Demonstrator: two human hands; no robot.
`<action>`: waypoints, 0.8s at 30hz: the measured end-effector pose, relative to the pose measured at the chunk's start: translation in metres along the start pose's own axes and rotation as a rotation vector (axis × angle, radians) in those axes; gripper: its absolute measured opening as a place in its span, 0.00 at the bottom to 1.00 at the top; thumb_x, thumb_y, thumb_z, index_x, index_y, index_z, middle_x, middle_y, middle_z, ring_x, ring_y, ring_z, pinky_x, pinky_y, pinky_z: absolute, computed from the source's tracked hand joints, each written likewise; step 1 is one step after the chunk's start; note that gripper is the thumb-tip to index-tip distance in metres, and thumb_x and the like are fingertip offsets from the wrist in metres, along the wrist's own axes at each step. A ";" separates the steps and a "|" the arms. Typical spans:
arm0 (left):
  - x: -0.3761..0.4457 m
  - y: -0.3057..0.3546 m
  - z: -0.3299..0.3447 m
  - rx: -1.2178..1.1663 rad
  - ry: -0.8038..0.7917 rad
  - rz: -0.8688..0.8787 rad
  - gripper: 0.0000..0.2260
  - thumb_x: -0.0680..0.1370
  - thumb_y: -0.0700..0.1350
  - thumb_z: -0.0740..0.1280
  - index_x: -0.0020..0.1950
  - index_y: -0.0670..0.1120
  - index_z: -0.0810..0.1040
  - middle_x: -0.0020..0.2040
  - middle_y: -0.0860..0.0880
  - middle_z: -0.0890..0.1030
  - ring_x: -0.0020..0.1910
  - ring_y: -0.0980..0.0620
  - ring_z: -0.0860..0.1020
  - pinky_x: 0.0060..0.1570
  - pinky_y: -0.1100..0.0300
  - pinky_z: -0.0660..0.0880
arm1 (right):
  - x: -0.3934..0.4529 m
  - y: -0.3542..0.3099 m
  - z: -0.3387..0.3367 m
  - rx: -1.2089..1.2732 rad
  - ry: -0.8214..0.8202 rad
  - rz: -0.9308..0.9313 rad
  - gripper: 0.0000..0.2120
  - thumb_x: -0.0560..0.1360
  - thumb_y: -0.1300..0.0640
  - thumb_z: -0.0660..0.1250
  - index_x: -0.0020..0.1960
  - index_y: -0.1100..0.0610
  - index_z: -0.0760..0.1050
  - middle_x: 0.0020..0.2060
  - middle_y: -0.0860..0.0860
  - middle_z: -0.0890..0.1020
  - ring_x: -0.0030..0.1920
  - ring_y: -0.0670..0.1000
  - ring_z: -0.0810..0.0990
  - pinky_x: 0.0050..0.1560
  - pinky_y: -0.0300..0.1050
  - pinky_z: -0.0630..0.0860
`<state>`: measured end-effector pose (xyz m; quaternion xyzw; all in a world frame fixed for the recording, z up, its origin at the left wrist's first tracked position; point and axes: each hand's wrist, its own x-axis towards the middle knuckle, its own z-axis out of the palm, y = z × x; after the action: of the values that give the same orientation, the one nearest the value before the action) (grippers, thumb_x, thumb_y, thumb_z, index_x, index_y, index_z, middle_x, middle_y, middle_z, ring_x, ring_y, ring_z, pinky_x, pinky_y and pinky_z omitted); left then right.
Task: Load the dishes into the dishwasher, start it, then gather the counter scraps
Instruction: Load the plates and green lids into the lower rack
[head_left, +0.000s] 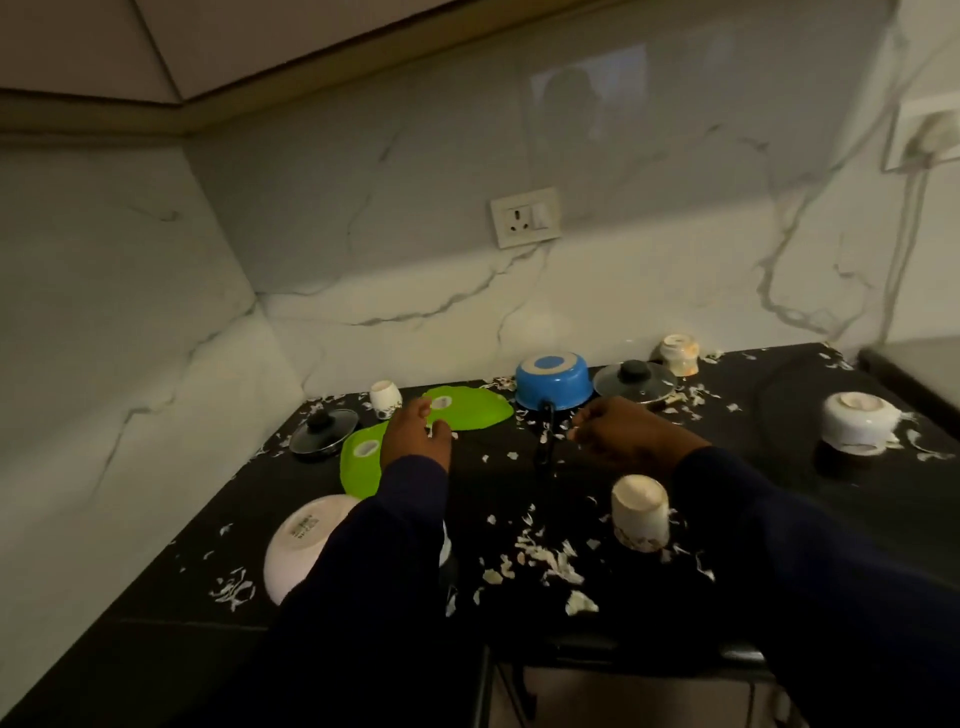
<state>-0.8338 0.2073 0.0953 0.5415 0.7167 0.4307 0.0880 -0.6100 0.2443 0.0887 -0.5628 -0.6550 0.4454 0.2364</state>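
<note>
Both arms extend forward from the lower edge of view, each in a dark long sleeve reaching to the wrist. Left hand (415, 434): back of the hand toward the camera, fingers loosely bent, thumb set apart to the right; nothing is seen enclosed between thumb and fingers. Right hand (621, 434): knuckles up, fingers curled downward and toward the left, fingertips pale at the left edge; whether anything lies inside that curl cannot be told. The hands are level with each other and apart.
</note>
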 end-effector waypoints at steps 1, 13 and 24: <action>0.014 -0.004 0.001 0.005 0.012 -0.017 0.14 0.76 0.38 0.63 0.61 0.40 0.73 0.59 0.41 0.76 0.58 0.43 0.75 0.57 0.55 0.69 | 0.019 -0.002 0.006 -0.005 -0.001 0.008 0.05 0.77 0.60 0.62 0.49 0.61 0.75 0.41 0.54 0.76 0.42 0.51 0.75 0.49 0.48 0.74; 0.124 -0.057 0.029 0.019 0.049 -0.209 0.14 0.76 0.39 0.63 0.62 0.43 0.73 0.60 0.44 0.77 0.59 0.46 0.75 0.62 0.53 0.71 | 0.174 -0.014 0.095 0.744 -0.096 0.286 0.14 0.77 0.65 0.62 0.62 0.62 0.71 0.43 0.53 0.75 0.42 0.50 0.75 0.44 0.44 0.73; 0.196 -0.104 0.058 0.033 0.086 -0.199 0.13 0.75 0.37 0.64 0.60 0.41 0.74 0.59 0.43 0.77 0.57 0.47 0.76 0.51 0.64 0.65 | 0.263 -0.030 0.136 1.206 0.152 0.434 0.23 0.76 0.66 0.61 0.70 0.63 0.63 0.68 0.61 0.67 0.69 0.61 0.66 0.64 0.51 0.69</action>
<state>-0.9506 0.4001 0.0525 0.4498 0.7770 0.4309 0.0908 -0.8026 0.4515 -0.0029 -0.4808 -0.1422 0.7320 0.4613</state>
